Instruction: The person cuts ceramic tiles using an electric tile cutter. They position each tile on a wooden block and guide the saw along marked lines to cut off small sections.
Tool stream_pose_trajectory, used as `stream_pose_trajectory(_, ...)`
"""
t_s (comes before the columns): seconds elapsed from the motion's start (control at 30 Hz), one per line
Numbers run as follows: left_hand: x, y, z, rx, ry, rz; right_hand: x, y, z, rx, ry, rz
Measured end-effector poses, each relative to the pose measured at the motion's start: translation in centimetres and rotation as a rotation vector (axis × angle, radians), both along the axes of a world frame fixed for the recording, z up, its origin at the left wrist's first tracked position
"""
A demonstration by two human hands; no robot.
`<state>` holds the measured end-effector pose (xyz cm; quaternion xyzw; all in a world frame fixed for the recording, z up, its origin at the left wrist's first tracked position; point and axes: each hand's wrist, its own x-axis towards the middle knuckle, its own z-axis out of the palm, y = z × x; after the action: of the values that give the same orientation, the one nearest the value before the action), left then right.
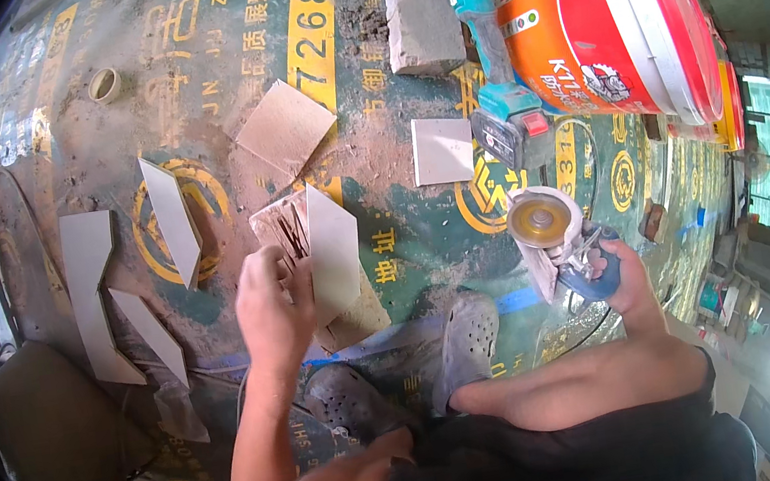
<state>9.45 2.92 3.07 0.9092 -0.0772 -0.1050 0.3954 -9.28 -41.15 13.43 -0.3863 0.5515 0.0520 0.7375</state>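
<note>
My left hand (274, 297) is curled at the left edge of an angular pale tile piece (333, 258), gripping it over a dusty, scored block (358, 329). On the right, my right hand (614, 276) holds a blue-grey angle grinder (586, 265) with a gold-coloured disc (538, 218) inside a pale, dusty guard, raised beside my right knee. Cut tile pieces (97, 313) lie to the left, among them two narrow slivers (171, 223). A square tile (283, 126) and a smaller one (441, 149) lie farther forward on the floor.
A teal cordless tool (488, 66) lies beside a red-and-white bucket (593, 30), near a grey slab (423, 26). A small ring (105, 85) sits at the back left. My feet (459, 339) are below the block. A dark cushioned object (49, 420) stands at left; cables cross the floor.
</note>
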Motion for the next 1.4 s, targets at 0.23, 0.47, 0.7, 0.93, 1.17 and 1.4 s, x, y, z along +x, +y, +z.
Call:
stream_pose_trajectory(0.23,-2.1,2.0,0.3,-0.034,-0.02,-0.205,2.2,4.1,1.6,0.031,0.106,-0.103)
stream_pose_trajectory(0.47,-4.3,-3.1,-0.1,0.278,-0.112,-0.094,4.1,8.0,2.6,0.279,-0.009,0.034)
stream_pose_trajectory(0.7,2.6,1.5,1.9,0.282,-0.181,-0.65,4.4,8.4,3.3,0.277,-0.029,0.131)
stream_pose_trajectory(0.93,6.3,0.3,2.0,0.255,-0.372,-1.037,6.0,9.9,3.9,0.23,-0.099,0.252)
stream_pose_trajectory(1.17,2.7,2.3,0.6,0.132,0.032,-0.603,8.8,12.9,5.8,0.23,-0.245,0.413)
stream_pose_trajectory(1.4,1.1,2.2,-1.7,0.022,-0.071,-0.518,12.3,15.6,5.9,-0.028,-0.314,0.652)
